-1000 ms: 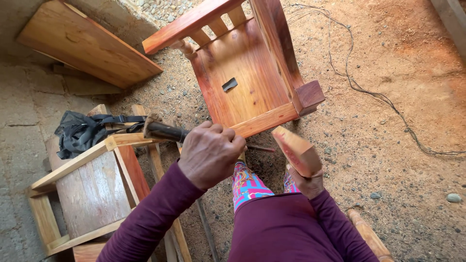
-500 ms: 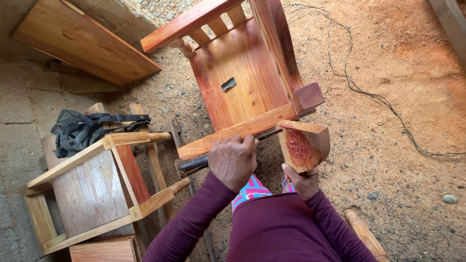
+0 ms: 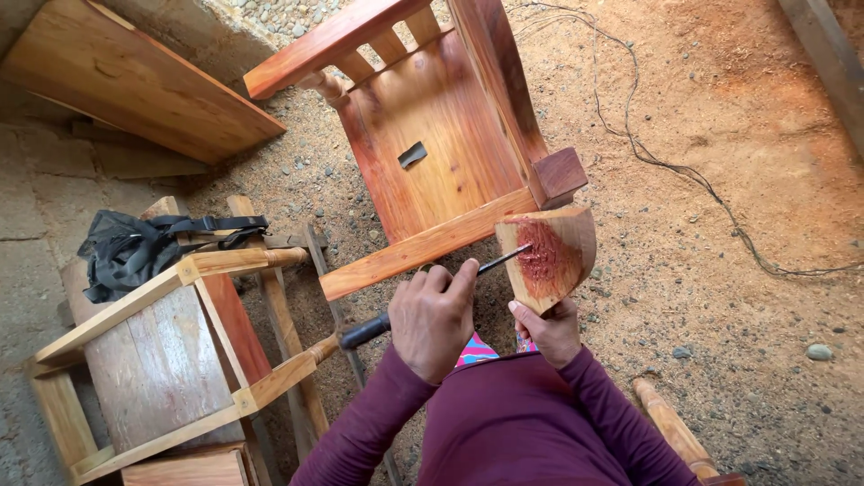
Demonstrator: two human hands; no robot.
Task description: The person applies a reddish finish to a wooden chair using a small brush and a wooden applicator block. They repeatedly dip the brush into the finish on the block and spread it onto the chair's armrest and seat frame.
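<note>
I see a black bag (image 3: 135,247) on a wooden frame (image 3: 171,351) far left. My left hand (image 3: 435,315) is clamped on a chisel (image 3: 432,297), tip against the wood block (image 3: 549,256). My right hand (image 3: 549,328) grips that block from below, just beside the overturned chair (image 3: 432,135).

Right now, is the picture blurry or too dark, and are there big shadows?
Head view: sharp and evenly lit by soft daylight, with no glare; the wood block and chisel look crisp; only faint shadows lie under the chair; straight edges bend slightly near the corners.
</note>
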